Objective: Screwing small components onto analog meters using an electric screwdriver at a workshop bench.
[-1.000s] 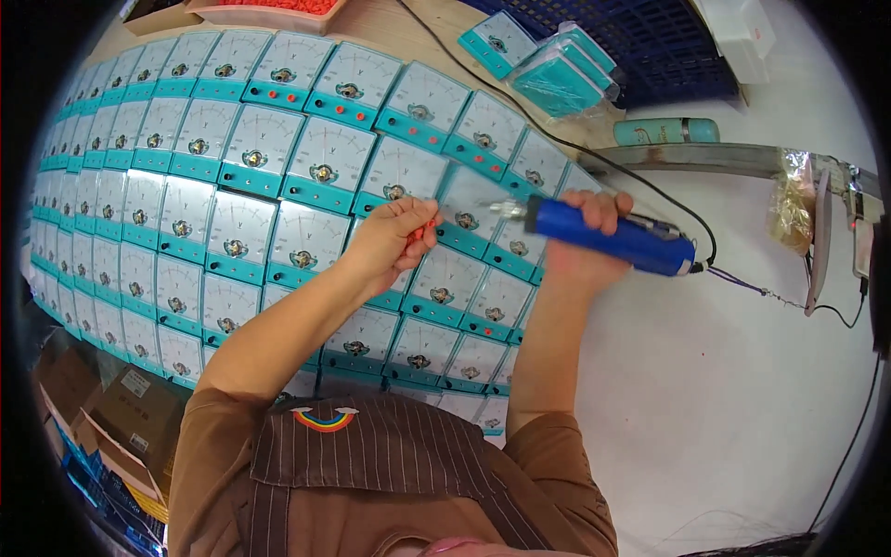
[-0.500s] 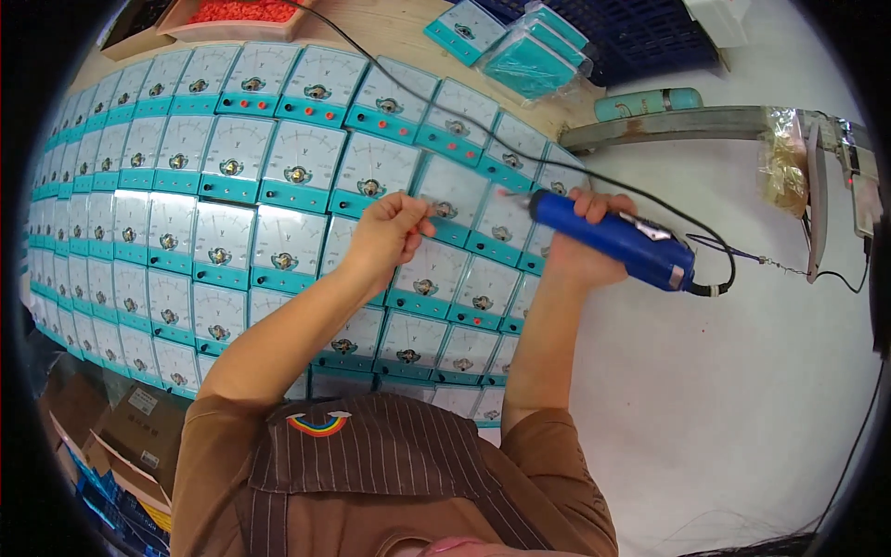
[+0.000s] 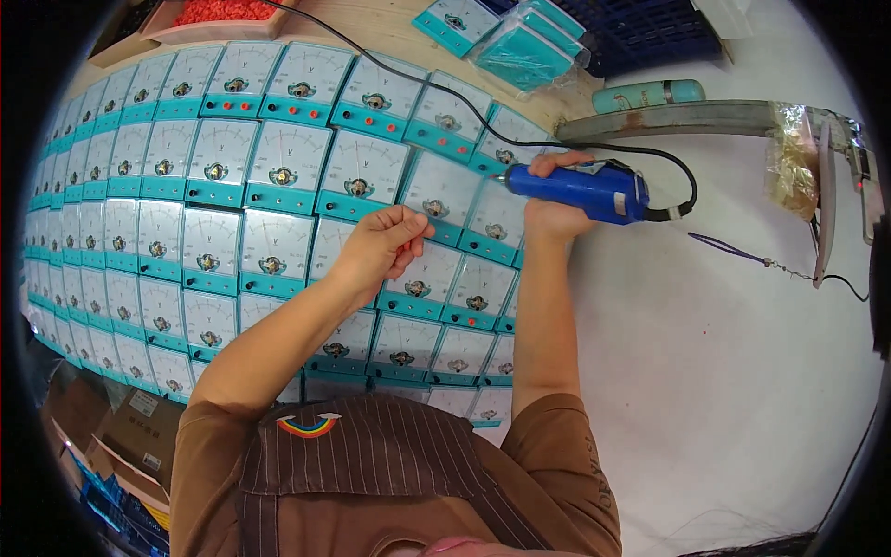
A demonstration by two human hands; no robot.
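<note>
The white worktop [image 3: 742, 371] fills the right side and carries everything. On its left part lies a large field of meters [image 3: 213, 186], white dial faces with teal bases, set edge to edge in many rows. At the far edge there is a dark blue crate [image 3: 650, 32], and beside it a stack of teal meters [image 3: 520, 46] lying apart from the field. A grey metal bar [image 3: 668, 119] lies across the worktop on the far right, with a teal bottle [image 3: 650, 91] just behind it.

The right hand [image 3: 557, 209] is clenched around a blue electric screwdriver [image 3: 580, 188]; the tool lies nearly level, and its tip points left over a meter at the right edge of the field. A black cable [image 3: 418, 79] runs from the tool's back end in a loop and then over the meters to the far edge.

The left hand [image 3: 385, 246] rests on a meter in the middle rows, its fingers [image 3: 413, 223] curled together; perhaps they pinch something small, but I cannot tell.
</note>
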